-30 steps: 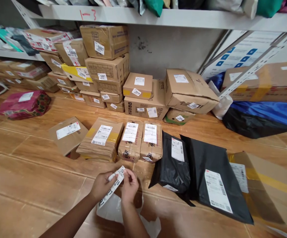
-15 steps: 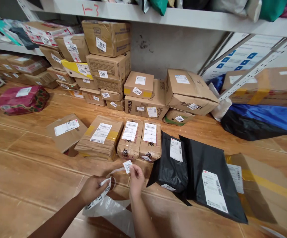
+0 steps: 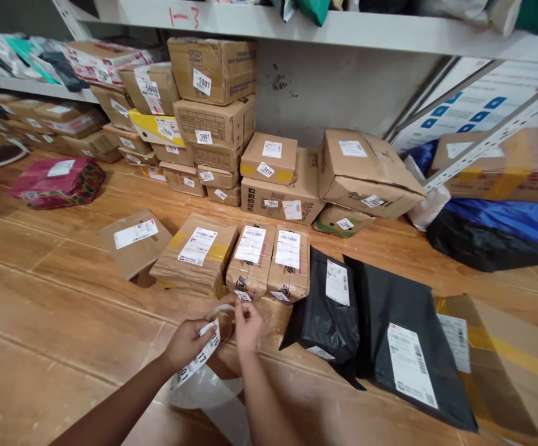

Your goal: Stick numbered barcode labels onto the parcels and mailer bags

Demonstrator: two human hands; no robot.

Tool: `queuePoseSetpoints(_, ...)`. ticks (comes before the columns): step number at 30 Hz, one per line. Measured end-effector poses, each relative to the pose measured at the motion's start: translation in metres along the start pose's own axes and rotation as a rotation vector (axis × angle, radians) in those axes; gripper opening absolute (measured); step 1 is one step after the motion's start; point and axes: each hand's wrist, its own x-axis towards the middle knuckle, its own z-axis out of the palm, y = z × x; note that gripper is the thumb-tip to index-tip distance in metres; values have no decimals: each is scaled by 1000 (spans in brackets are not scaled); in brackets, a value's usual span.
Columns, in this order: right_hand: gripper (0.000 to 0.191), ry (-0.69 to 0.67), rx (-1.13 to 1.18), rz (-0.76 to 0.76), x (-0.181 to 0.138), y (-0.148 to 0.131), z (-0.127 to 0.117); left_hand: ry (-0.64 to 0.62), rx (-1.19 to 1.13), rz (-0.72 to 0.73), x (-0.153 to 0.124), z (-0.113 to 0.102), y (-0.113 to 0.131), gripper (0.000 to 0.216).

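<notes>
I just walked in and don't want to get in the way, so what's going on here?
A person's left hand holds a strip of numbered labels. Their right hand pinches a single small label at the near end of a taped box; whether it has stuck is unclear. The matching box to its right has a small label there too. Further right lie two black parcels.

White shelf point(image 3: 319, 29) marked 1-3; magenta parcel point(image 3: 57, 183) on floor point(image 3: 31, 291).

"17" on label strip point(image 3: 201, 357), "5007" on carton point(image 3: 217, 68), red "1-3" on shelf beam point(image 3: 273, 28)
</notes>
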Motion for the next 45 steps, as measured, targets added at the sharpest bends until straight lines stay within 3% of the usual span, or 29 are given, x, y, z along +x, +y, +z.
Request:
queuePoseSetpoints(6,46,-71,46,69,-6,-19,-22,48,-141,25,-1,5,14,41)
queuePoseSetpoints(11,47,-487,94,99,-33,-37,-39,52,-247,61,2,18,33,43)
queuePoseSetpoints(13,44,-584,101,103,-35,-40,-44,59,-290,30,6,25,38,42)
queuePoseSetpoints(16,37,-594,102,78,-25,-43,-50,75,-352,16,13,29,46,30)
queuePoseSetpoints(18,36,-615,95,64,-18,-47,-53,66,-382,24,18,28,53,40)
queuePoseSetpoints(24,35,-662,97,50,-15,-57,-59,-14,-355,-5,27,12,72,23)
queuePoseSetpoints(29,34,-580,31,11,-20,-59,-60,-139,-274,-24,30,-10,86,14)
queuePoseSetpoints(37,41,-521,4,8,-18,-71,-58,-101,-234,38,28,-18,94,16)
queuePoseSetpoints(45,47,-693,123,175,-19,-74,-59,-82,-206,51,31,-20,87,20)
